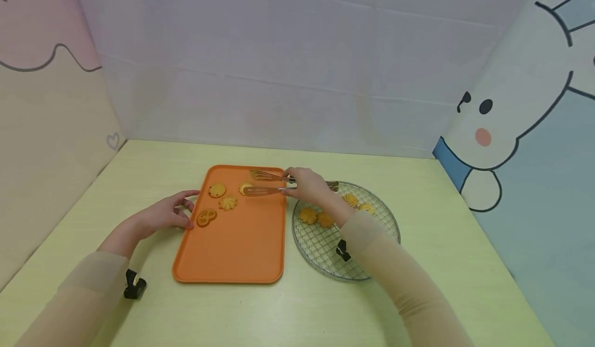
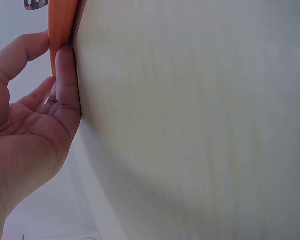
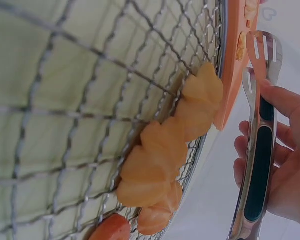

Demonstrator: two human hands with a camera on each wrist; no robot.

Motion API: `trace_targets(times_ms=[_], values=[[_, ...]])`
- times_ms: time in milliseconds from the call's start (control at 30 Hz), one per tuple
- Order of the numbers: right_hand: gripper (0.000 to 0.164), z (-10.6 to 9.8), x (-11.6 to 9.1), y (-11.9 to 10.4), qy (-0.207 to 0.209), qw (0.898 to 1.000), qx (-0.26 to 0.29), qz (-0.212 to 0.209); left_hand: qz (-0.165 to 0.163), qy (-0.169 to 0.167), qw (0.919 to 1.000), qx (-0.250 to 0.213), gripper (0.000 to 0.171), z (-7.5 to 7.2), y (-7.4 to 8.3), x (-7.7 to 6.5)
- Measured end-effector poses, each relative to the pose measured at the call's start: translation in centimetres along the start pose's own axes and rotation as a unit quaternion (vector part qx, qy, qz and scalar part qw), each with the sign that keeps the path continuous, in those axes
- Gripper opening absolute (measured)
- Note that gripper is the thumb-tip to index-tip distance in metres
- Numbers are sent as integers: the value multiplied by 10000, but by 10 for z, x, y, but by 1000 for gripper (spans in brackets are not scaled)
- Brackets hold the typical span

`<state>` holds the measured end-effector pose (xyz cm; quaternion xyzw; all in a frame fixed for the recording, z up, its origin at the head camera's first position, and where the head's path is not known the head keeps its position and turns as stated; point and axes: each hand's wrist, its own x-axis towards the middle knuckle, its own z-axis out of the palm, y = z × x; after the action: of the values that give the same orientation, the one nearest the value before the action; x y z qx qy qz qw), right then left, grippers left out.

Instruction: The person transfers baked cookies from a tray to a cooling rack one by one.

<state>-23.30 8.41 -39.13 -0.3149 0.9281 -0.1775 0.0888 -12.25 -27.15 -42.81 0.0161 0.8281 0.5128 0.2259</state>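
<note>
Our right hand (image 1: 308,184) grips slotted tongs (image 1: 264,191); our left hand (image 1: 165,213) touches the orange tray (image 1: 237,254) with relaxed fingers. Ahead of the right fingers, by the tongs' tips, the cookie (image 1: 243,186) looks light, brittle: best pinched gently by its edges.

Pale table (image 1: 209,316); on it, 1 orange tray (image 1: 237,254), 1 wire rack (image 1: 321,249)

The worktop (image 1: 218,316) lies free before the orange tray (image 1: 232,254), but tongs (image 1: 266,191) overhang the tray's far end and the right sleeve (image 1: 392,269) crosses above the wire rack (image 1: 317,249).
</note>
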Motion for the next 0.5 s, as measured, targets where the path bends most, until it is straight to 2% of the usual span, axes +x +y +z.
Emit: trace_targets(times_ms=[500], values=[[45,11,9,-10,-313,9993,66,178,-15,41,10000,42,92,2,4,-4]])
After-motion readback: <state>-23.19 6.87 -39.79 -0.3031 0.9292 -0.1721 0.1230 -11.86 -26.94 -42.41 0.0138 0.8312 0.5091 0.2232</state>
